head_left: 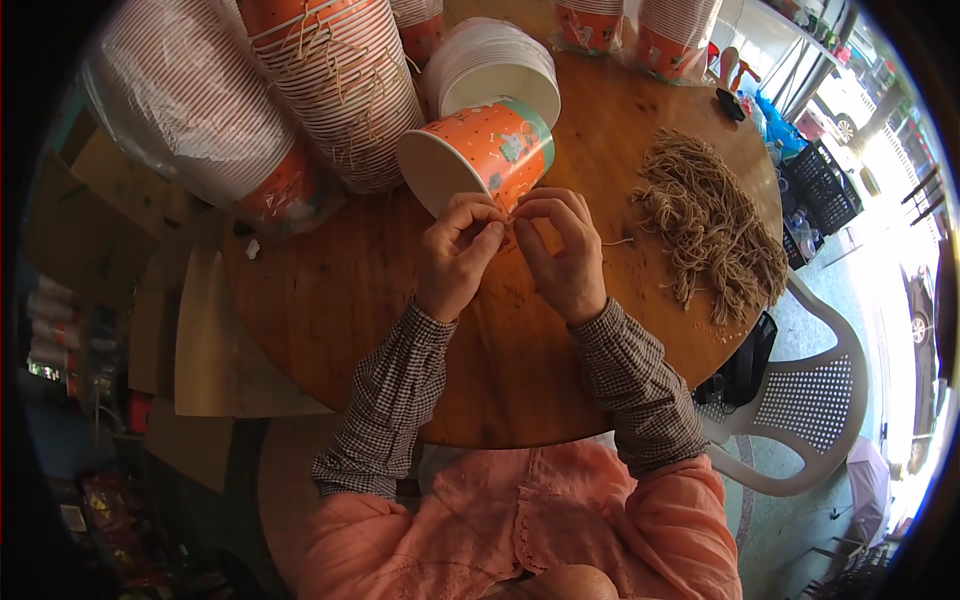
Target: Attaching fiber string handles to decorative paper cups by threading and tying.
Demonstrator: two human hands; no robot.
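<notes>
An orange paper bucket [487,150] with a printed pattern and a pale green band lies on its side on the round wooden table, its white mouth facing left. Just in front of its near side, my left hand [462,250] and my right hand [562,245] meet with thumbs and forefingers pinched together. They grip a thin piece of brown twine beside the bucket wall; most of it is hidden by my fingers. A loose twine end [619,241] sticks out past my right hand.
A heap of cut twine [710,215] lies on the right. Tall nested bucket stacks [335,90] stand at the back left, strands hanging on one. White-lined nested buckets [497,70] lie behind the orange one. A plastic chair [810,390] stands beyond the table's right edge.
</notes>
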